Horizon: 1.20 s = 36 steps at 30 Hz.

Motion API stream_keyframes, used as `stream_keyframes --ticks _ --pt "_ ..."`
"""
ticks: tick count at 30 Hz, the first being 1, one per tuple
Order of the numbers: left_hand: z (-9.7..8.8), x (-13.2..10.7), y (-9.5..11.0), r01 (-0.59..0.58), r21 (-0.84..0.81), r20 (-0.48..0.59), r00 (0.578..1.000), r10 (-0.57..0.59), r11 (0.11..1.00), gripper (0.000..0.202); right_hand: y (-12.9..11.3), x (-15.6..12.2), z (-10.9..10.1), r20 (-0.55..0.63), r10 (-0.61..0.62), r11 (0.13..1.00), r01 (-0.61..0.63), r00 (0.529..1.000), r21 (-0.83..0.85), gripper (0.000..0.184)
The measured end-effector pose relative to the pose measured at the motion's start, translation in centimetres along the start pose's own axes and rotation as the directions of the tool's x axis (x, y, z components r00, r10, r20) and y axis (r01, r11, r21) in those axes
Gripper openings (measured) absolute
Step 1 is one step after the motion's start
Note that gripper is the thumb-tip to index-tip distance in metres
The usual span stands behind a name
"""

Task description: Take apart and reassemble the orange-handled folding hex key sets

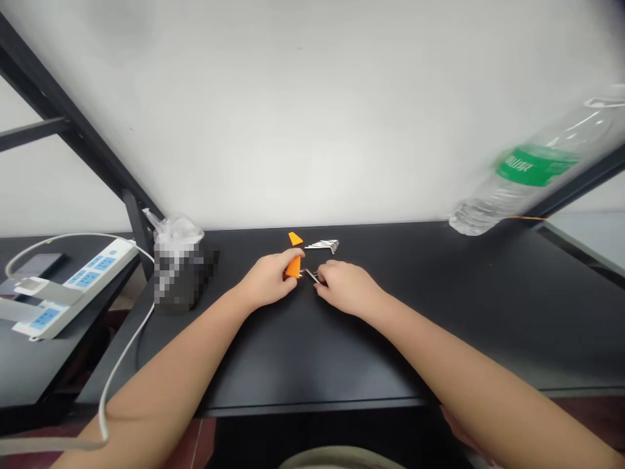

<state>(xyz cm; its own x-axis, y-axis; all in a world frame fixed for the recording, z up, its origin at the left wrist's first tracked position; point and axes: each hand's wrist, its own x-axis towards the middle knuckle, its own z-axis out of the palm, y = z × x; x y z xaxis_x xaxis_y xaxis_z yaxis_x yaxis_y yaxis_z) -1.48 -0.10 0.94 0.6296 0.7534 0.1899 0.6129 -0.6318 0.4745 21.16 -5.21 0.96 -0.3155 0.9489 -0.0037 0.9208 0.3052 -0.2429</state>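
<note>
My left hand (269, 279) is closed round an orange plastic holder (293, 266) on the black table (439, 306). My right hand (343, 284) is closed on a small metal hex key (311, 275), whose end meets the orange holder. Behind the hands lie a second orange piece (295, 238) and a row of several loose hex keys (323, 245). The two hands are almost touching at the table's middle.
A clear water bottle with a green label (530, 166) stands at the back right. A dark cup lined with a plastic bag (176, 260) stands left of my hands. A white power strip (63, 286) and its cable (117, 365) lie on the left. A white wall is behind.
</note>
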Motion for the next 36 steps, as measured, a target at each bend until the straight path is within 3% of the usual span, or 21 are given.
stream_keyframes --ticks 4,7,11,16,22,28,32,36 --pt "-0.3 0.0 0.4 0.023 0.011 -0.019 1.000 -0.023 1.000 0.050 -0.6 -0.1 -0.2 0.033 0.046 0.997 -0.044 0.998 -0.062 0.011" --pt "-0.5 -0.1 0.6 0.045 -0.021 -0.020 0.999 -0.046 0.999 0.048 0.0 -0.2 -1.3 -0.011 0.016 0.999 -0.016 1.000 0.040 0.009" --pt "-0.5 -0.1 0.8 0.054 -0.066 -0.034 0.998 -0.056 0.996 0.045 1.0 -0.3 -2.2 -0.140 -0.156 0.950 0.188 0.978 0.250 0.009" --pt "-0.3 -0.2 0.9 0.055 -0.102 -0.034 0.998 -0.059 0.993 0.045 0.9 -0.2 -1.9 -0.285 -0.273 0.893 0.353 0.919 0.281 0.017" --pt "-0.4 -0.2 0.8 0.077 -0.126 -0.031 0.996 -0.081 0.989 0.046 0.9 -0.6 -2.5 -0.264 -0.235 0.912 0.306 0.936 0.273 0.023" --pt "-0.4 -0.1 1.0 0.064 -0.114 -0.025 0.997 -0.067 0.991 0.044 0.7 -0.8 -2.6 -0.267 -0.287 0.893 0.357 0.920 0.273 0.026" --pt "-0.3 0.0 1.8 -0.044 -0.054 -0.012 0.999 0.044 0.998 0.030 -0.7 -0.6 -2.1 -0.240 -0.349 0.861 0.411 0.906 0.301 0.027" --pt "0.0 0.0 1.6 -0.049 -0.046 -0.012 0.999 0.048 0.998 0.037 -0.3 -0.1 -1.8 -0.281 -0.203 0.872 0.303 0.938 0.383 0.023"
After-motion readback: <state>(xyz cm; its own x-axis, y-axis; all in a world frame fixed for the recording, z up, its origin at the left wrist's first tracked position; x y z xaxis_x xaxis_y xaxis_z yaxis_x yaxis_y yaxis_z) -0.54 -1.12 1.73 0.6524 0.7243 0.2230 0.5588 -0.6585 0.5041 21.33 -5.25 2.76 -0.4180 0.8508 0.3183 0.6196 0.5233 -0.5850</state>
